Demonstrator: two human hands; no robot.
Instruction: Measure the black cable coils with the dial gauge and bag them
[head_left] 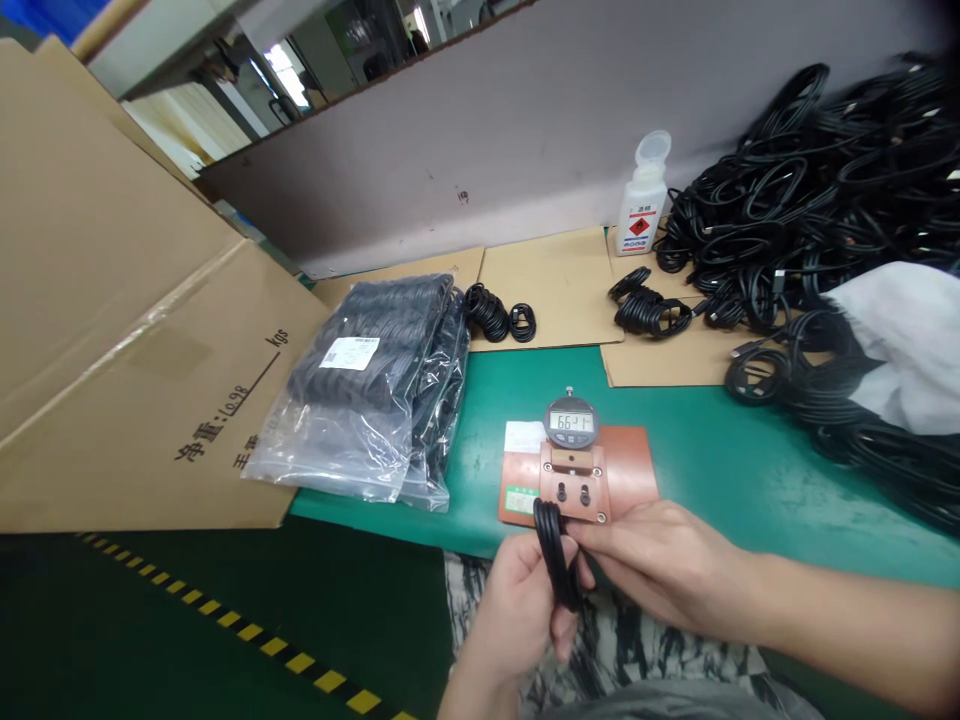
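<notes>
A coiled black cable (553,550) stands on edge in my left hand (517,610), whose fingers are closed round it. My right hand (667,565) is closed beside the coil, thumb and fingers pressed together at the front edge of a digital dial gauge (571,421). What its fingertips pinch is hidden. The gauge's display shows digits that look like 6621. It is mounted on an orange-brown base plate (630,460) with a metal block and screws.
Clear bags of coiled cables (360,390) lie left, beside a big cardboard box (150,330). Small cable coils (487,312) rest on cardboard sheets (551,285). A white bottle (642,210) stands at the back. A large cable heap (817,200) and white cloth (907,340) fill the right.
</notes>
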